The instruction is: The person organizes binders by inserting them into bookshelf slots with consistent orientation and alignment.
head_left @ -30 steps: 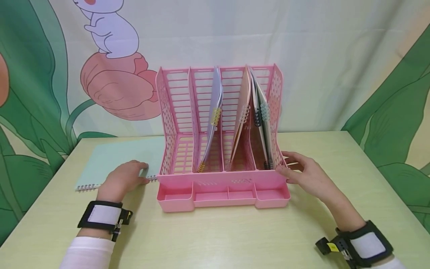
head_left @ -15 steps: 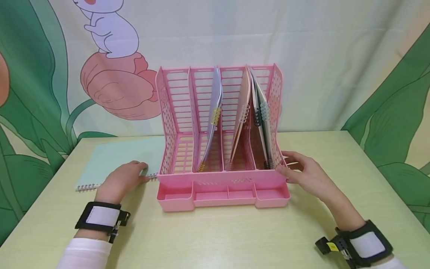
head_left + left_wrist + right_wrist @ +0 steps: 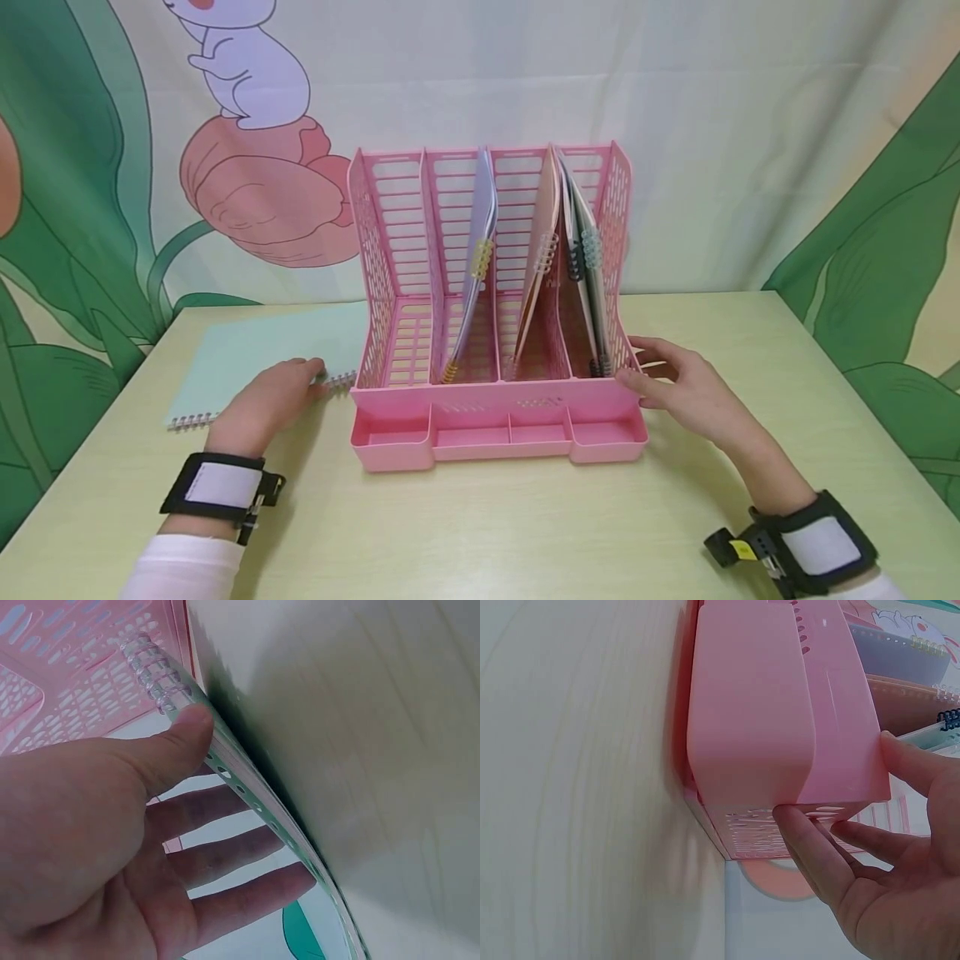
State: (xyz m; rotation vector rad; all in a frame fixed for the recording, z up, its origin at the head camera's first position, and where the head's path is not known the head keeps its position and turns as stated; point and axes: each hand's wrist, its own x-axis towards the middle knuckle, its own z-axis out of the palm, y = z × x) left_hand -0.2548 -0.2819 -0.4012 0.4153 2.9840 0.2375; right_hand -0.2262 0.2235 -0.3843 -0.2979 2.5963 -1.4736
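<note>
A pale green spiral notebook (image 3: 232, 354) lies on the table at the left, its far right part hidden behind a pink desk organizer (image 3: 480, 396). My left hand (image 3: 258, 404) pinches the notebook's near, spiral-bound edge. In the left wrist view, the thumb (image 3: 191, 731) presses on that edge beside the coil while the fingers spread over the cover. At the organizer's front right corner is my right hand (image 3: 686, 396), gripping it. In the right wrist view, the thumb (image 3: 907, 757) sits on the upper rim and the fingers lie against the perforated side wall.
Upright in the organizer's slots stand a lavender notebook (image 3: 480, 225), a brown notebook (image 3: 540, 242) and a pale green-edged notebook (image 3: 592, 292). Small trays (image 3: 472, 437) run along its front. A printed curtain (image 3: 712, 167) hangs behind the table (image 3: 495, 533).
The left hand and wrist have shifted slightly left and toward me, and the notebook has slid a little left with them. The right hand and organizer stay nearly still.
</note>
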